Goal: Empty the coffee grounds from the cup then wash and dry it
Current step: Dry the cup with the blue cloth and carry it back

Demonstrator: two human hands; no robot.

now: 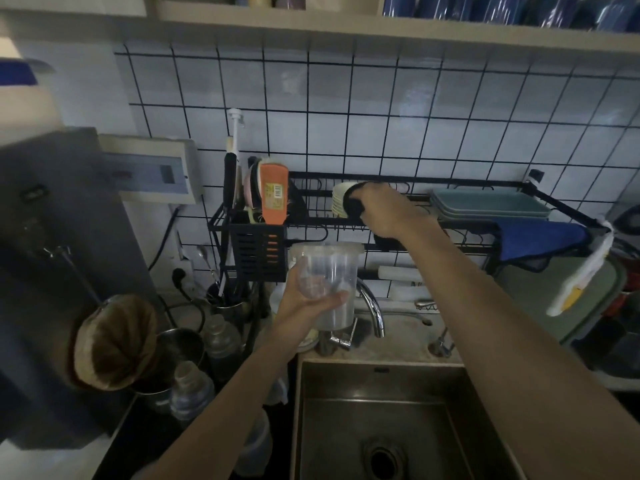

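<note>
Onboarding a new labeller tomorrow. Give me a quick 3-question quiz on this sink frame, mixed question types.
1. True or false: the left hand holds the clear plastic cup above the sink.
2. What is the right hand gripping?
A. the faucet
B. a dark object at the dish rack
C. the blue cloth
3. Fill in: the blue cloth hangs from the ____ end of the dish rack, as the person sees it.

Key
1. True
2. B: a dark object; what it is cannot be told.
3. right
</note>
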